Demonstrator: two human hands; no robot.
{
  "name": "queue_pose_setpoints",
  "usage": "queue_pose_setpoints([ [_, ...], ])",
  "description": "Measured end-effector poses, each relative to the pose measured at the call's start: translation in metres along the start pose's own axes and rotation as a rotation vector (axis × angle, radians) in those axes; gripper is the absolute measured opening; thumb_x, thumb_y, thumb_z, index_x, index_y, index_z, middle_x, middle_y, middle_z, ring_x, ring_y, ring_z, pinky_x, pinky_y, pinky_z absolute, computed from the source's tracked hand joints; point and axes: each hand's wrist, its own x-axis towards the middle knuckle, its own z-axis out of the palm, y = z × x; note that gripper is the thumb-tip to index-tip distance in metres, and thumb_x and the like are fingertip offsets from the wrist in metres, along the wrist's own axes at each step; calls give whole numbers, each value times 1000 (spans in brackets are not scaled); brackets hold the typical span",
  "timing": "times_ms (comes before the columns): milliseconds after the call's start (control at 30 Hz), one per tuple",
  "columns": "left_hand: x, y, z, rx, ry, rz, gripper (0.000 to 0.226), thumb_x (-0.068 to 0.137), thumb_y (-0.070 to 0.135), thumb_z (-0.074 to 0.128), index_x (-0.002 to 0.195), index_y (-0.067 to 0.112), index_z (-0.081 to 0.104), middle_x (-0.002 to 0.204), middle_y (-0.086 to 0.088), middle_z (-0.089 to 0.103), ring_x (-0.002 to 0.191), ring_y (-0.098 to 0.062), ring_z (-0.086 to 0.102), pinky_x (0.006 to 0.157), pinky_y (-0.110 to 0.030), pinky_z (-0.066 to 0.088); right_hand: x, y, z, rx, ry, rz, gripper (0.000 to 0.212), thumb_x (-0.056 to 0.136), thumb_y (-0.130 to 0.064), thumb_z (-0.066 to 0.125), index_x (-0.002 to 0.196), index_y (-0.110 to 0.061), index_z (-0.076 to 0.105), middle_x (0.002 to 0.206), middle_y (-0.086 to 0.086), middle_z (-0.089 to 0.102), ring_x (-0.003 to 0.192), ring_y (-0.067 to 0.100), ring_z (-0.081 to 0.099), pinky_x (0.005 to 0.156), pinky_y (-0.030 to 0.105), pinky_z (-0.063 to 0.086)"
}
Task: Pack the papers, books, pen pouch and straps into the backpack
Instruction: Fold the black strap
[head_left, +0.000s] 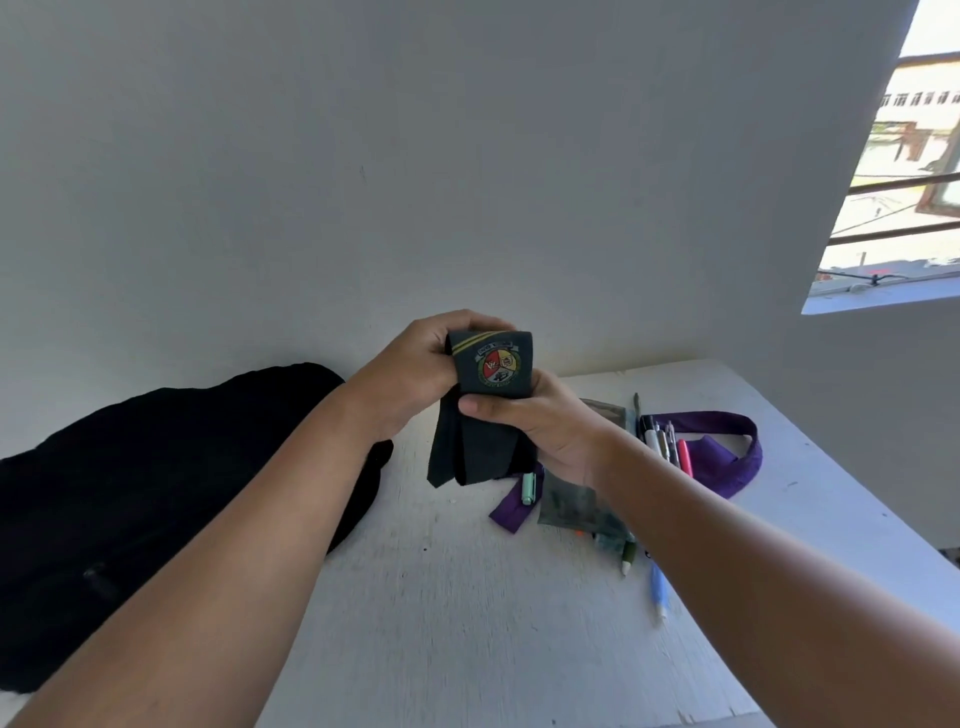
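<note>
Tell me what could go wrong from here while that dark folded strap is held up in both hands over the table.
1. The dark strap is pinched only near its top by the left hand and right hand; its loose lower folds could unfold.
2. The pens and purple strap lie loose beside the pouch, so a sweeping forearm might knock them off the table.
3. The backpack shows no visible opening, so stowing may need a free hand.

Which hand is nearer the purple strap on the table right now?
Right. The right hand grips the folded dark strap just left of the purple strap and above the table; the left hand holds the same fold further left, toward the backpack.
</note>
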Motion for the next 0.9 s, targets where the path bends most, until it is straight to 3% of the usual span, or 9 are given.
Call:
queue_pose_setpoints([
  [100,-4,-8,-26,15,-173,-90,38,97,3,65,131,19,66,126,-6,71,123,-19,63,111,-38,45,0,3,-2,29,86,2,45,74,-18,86,116,-11,73,109,9,78,100,24,72,90,46,61],
  [200,-15,-18,-37,-231,-258,-208,46,97,13,62,141,23,59,140,-8,63,135,-25,54,118,-47,35,0,5,-7,61,166,0,49,75,-19,88,120,-11,72,113,11,78,100,29,74,83,46,63],
  [333,-15,-23,0,-290,-35,-207,37,98,25,65,133,13,63,128,-7,70,125,-24,63,108,-41,48,1,5,2,-38,140,-5,36,86,-15,84,120,-15,71,109,9,79,99,27,76,74,42,63],
  [467,-12,-25,17,-280,230,-217,18,99,23,67,115,17,70,109,-7,77,106,-25,73,96,-47,58,1,11,10,-11,68,29,31,95,-17,76,125,-14,67,115,9,78,108,27,75,90,43,62],
  [567,-16,-30,15,-266,240,-213,19,99,23,67,116,16,70,112,-8,76,108,-26,72,99,-49,56,3,20,12,26,81,66,25,100,-19,70,124,-11,69,118,14,76,111,31,73,96,46,60],
  [667,-29,-33,13,-257,271,-208,29,97,30,69,123,17,65,117,-4,75,110,-19,71,98,-41,56,8,35,25,104,129,69,27,100,-19,69,125,-9,69,118,16,76,115,37,71,100,49,58],
  [800,-59,-44,-7,-119,463,-233,53,92,52,69,135,27,53,123,3,66,113,-4,63,94,-26,48,16,55,54,263,140,159,26,100,-21,70,126,-16,69,120,12,76,116,35,71,96,48,60],
  [900,-99,-54,-30,11,593,-253,32,98,43,65,124,26,61,110,2,66,102,-7,64,92,-30,51,20,69,84,320,87,257,28,100,-21,71,127,-17,68,120,10,77,116,32,71,89,43,62],
])
